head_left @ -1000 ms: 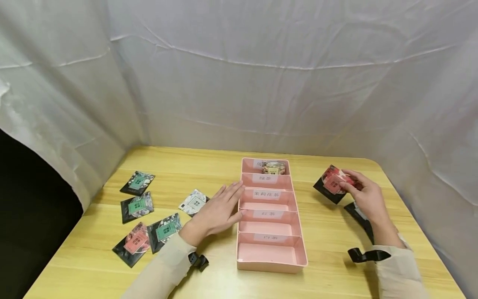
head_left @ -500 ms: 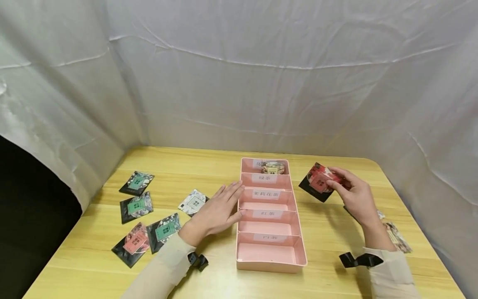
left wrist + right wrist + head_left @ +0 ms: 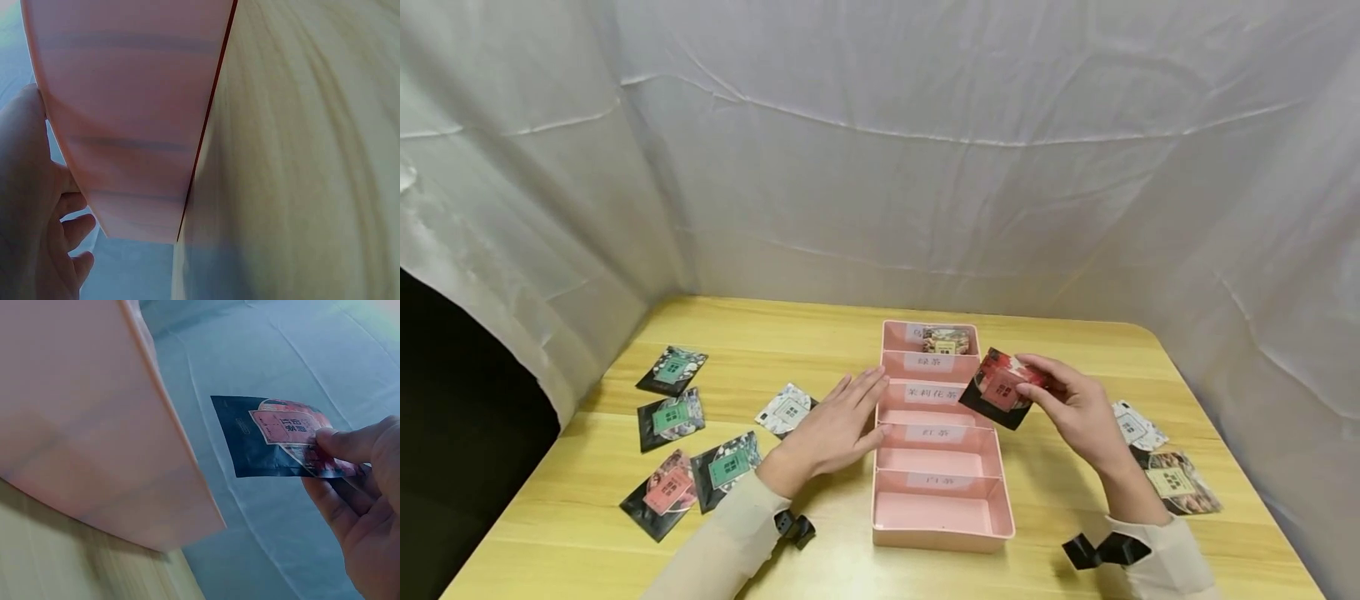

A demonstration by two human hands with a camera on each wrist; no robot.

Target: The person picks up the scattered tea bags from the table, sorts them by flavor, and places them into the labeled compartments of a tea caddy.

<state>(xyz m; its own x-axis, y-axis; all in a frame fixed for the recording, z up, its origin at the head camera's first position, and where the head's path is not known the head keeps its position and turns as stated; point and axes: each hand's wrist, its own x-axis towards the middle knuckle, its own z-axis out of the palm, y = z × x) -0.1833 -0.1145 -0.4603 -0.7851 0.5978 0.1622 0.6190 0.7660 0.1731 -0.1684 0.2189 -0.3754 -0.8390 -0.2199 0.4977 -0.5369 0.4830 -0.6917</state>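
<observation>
A pink divided box (image 3: 942,540) with labelled compartments stands mid-table. My right hand (image 3: 1078,412) pinches a red and black tea bag sachet (image 3: 1000,390) between thumb and fingers, raised over the box's right edge. In the right wrist view the thumb lies on the sachet (image 3: 284,434) near its red label, fingers underneath. My left hand (image 3: 831,429) rests with straight fingers against the box's left rim; the left wrist view shows these fingertips (image 3: 78,228) along the rim of the box (image 3: 134,106). A yellow-labelled sachet (image 3: 946,342) lies in the farthest compartment.
Left on the table lie several sachets: green-labelled ones (image 3: 672,369), a red-labelled one (image 3: 660,495) and a white one (image 3: 784,410). Beyond my right forearm lie a white sachet (image 3: 1138,427) and a yellow-labelled sachet (image 3: 1182,483). A white curtain (image 3: 925,192) surrounds the wooden table (image 3: 805,325).
My right hand has carried the red and black sachet leftward to the box's edge, uncovering the sachets on the right. The left hand has stayed against the box.
</observation>
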